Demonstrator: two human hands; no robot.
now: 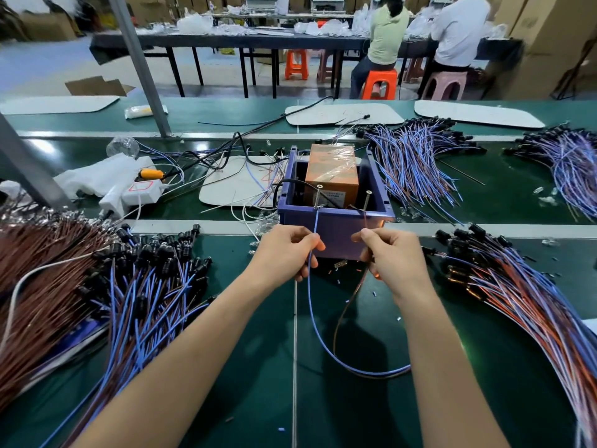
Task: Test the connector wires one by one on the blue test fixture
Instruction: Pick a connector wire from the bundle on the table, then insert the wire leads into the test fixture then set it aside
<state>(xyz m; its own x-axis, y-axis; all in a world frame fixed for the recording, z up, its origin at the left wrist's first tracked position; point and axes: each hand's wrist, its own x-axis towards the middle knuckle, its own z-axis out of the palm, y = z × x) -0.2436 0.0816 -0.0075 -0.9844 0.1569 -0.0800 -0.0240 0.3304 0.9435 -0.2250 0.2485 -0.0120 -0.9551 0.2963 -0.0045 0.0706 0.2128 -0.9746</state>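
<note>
Wire [312, 318] pinched: left hand [286, 255], right hand [392, 255].

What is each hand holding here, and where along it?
Left hand pinches the blue wire near its free end; right hand pinches the brown wire near its end.

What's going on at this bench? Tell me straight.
A person is testing one connector wire on the blue test fixture. The left hand pinches the blue lead, whose end reaches up to the left screw at the fixture's front rim. The right hand pinches the brown lead, which runs up toward the right screw. Heaps of similar wires lie to both sides.
</note>
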